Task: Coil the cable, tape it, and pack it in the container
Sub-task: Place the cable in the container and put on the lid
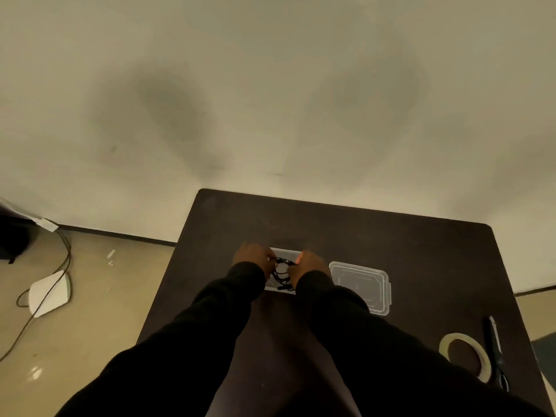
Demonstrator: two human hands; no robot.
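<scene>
A coiled black cable sits over a small clear container in the middle of the dark table. My left hand grips the coil's left side and my right hand grips its right side. Both hands and the black sleeves hide most of the container; only its far rim and part of its near edge show. The container's clear lid lies flat just to the right of my right hand. A roll of pale tape lies at the table's right front.
Black-handled scissors lie beside the tape roll near the table's right edge. A pale wall stands behind the table. On the floor to the left lie a white device and a thin dark cord.
</scene>
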